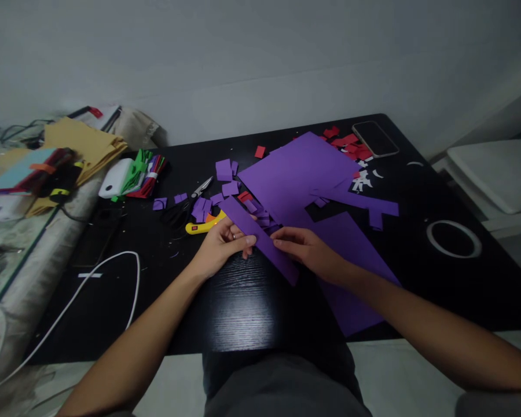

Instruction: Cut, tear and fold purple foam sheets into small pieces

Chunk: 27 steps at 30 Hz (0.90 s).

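A long purple paper strip (260, 238) lies slanted across the middle of the black table (243, 301). My left hand (222, 243) pinches its left edge, with a ring on one finger. On the other side, my right hand (306, 249) grips the strip, fingers curled over it. Large purple sheets (301, 171) spread out behind and under my right forearm. Small purple offcuts (226, 174) are scattered just beyond my hands.
Scissors (191, 200) and a yellow cutter (204, 226) lie left of the strip. Red scraps (349, 145) and a phone (374, 139) sit at the back right, a tape ring (454, 238) to the right. Coloured paper stacks (141, 174) and a white cable (113, 272) occupy the left.
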Each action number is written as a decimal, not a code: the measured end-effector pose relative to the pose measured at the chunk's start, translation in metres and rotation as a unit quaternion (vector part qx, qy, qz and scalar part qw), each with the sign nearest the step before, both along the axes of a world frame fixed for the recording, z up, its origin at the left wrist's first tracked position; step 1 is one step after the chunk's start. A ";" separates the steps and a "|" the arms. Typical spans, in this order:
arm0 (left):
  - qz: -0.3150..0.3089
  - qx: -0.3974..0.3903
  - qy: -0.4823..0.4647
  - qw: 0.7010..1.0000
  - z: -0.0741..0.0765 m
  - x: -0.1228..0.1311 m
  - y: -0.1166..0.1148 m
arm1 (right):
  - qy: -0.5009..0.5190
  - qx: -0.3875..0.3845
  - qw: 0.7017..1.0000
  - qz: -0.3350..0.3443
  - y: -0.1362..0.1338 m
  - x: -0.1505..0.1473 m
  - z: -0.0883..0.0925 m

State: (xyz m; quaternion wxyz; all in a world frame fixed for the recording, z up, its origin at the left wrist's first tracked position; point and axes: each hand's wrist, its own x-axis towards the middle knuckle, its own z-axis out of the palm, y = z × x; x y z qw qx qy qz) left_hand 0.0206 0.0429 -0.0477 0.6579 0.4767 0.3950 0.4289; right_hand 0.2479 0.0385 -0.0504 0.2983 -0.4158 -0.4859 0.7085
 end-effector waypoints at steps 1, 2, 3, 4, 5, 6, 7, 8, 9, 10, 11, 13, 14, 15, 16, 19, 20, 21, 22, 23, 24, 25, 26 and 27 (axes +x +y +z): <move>0.001 0.000 0.000 1.000 -0.001 0.000 0.000 | -0.003 0.025 1.000 0.000 -0.001 -0.001 0.000; 0.002 0.000 -0.001 1.000 -0.001 0.001 0.000 | -0.006 0.049 0.999 -0.003 -0.002 -0.001 0.000; 0.003 0.002 -0.001 1.000 -0.002 0.002 0.000 | -0.009 0.069 0.998 -0.007 -0.004 -0.002 -0.001; 0.004 0.003 -0.002 1.000 -0.002 0.002 0.000 | -0.013 0.085 0.996 -0.008 -0.005 -0.002 -0.001; 0.005 0.005 -0.001 1.000 -0.002 0.003 0.000 | -0.019 0.096 0.995 -0.005 -0.007 -0.003 -0.002; 0.007 0.007 0.000 1.000 -0.002 0.004 0.000 | -0.027 0.105 0.994 0.001 -0.009 -0.003 -0.003; 0.008 0.008 0.003 1.000 -0.002 0.004 0.000 | -0.035 0.114 0.993 0.007 -0.010 -0.003 -0.004; 0.008 0.009 0.006 1.000 -0.002 0.005 0.000 | -0.041 0.121 0.992 0.010 -0.012 -0.003 -0.004; 0.006 0.010 0.009 1.000 -0.001 0.005 0.000 | -0.044 0.126 0.991 0.010 -0.012 -0.003 -0.004; 0.004 0.011 0.011 1.000 -0.001 0.006 0.000 | -0.040 0.126 0.991 0.008 -0.012 -0.003 -0.003; 0.001 0.013 0.011 1.000 0.000 0.006 0.000 | -0.032 0.121 0.992 0.007 -0.012 -0.003 -0.003; -0.003 0.019 0.008 1.000 0.001 0.005 0.001 | -0.004 0.099 0.995 0.013 -0.010 -0.002 0.000; -0.003 0.023 0.008 1.000 0.002 0.004 0.001 | 0.011 0.086 0.996 0.015 -0.009 -0.002 0.001; 0.000 0.027 0.010 1.000 0.001 0.003 0.000 | 0.021 0.073 0.997 0.013 -0.008 -0.001 0.002; 0.004 0.030 0.014 0.999 0.001 0.002 0.000 | 0.026 0.059 0.998 0.007 -0.006 0.000 0.003; 0.014 0.026 0.033 0.999 -0.003 -0.002 -0.001 | 0.023 0.008 0.999 -0.024 -0.003 0.001 0.004; 0.015 0.021 0.038 0.999 -0.005 -0.003 -0.001 | 0.023 -0.010 0.999 -0.032 -0.003 0.001 0.003; 0.015 0.015 0.040 0.999 -0.006 -0.004 -0.002 | 0.024 -0.026 0.999 -0.037 -0.002 0.002 0.003; 0.015 0.010 0.040 0.999 -0.008 -0.005 -0.002 | 0.027 -0.039 0.998 -0.040 -0.002 0.002 0.002; 0.015 0.007 0.039 0.999 -0.008 -0.005 -0.002 | 0.030 -0.050 0.997 -0.043 -0.002 0.001 0.002; 0.014 0.005 0.038 0.999 -0.009 -0.005 -0.002 | 0.033 -0.060 0.997 -0.046 -0.001 0.001 0.001; 0.013 0.004 0.036 0.999 -0.009 -0.005 -0.002 | 0.037 -0.070 0.996 -0.047 -0.001 0.001 0.001; 0.011 0.004 0.033 0.999 -0.009 -0.004 -0.002 | 0.040 -0.081 0.995 -0.047 -0.001 0.001 0.001; 0.009 0.004 0.029 1.000 -0.008 -0.004 -0.002 | 0.043 -0.090 0.994 -0.047 -0.001 0.001 0.001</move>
